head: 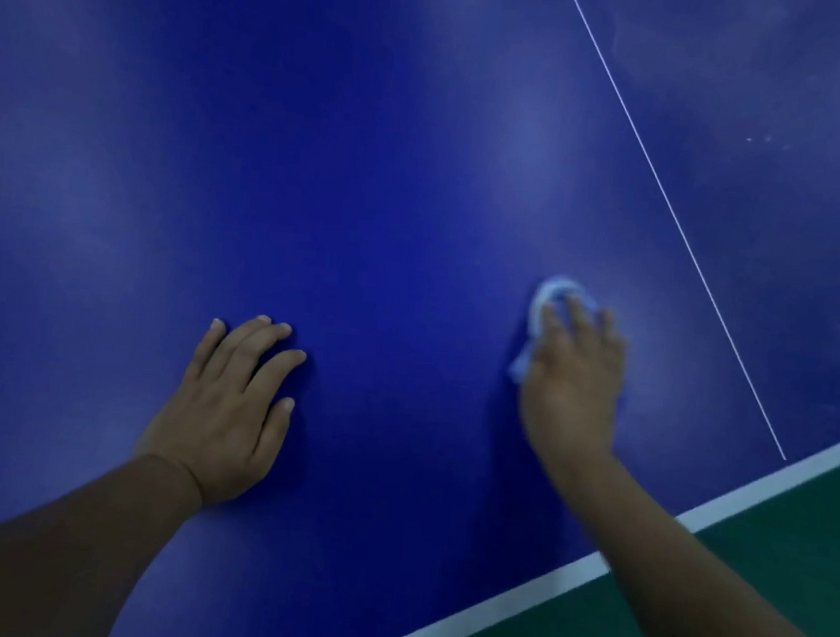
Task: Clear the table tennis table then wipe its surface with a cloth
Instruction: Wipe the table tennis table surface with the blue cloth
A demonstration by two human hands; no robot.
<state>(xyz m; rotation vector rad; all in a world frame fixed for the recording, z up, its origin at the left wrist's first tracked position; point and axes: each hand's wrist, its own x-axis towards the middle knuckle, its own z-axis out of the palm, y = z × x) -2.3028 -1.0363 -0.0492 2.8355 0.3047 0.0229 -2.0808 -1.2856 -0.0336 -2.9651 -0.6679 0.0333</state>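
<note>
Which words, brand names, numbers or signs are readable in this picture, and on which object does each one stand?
None: no text can be read anywhere.
The blue table shows only a thin white line and a white edge band.
The white cloth under the right hand is blurred and shows no label.

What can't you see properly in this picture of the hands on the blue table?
- Cloth: mostly hidden under the right hand in the head view; only a pale edge peeks out, and it is blurred.
- Right hand fingers: smeared by blur, so their grip is unclear.
- Table: its far end and left side are cut off by the picture edges.
- Pale specks past the white line: too small to identify.
- Left hand: its palm is hidden, pressed flat.
</note>
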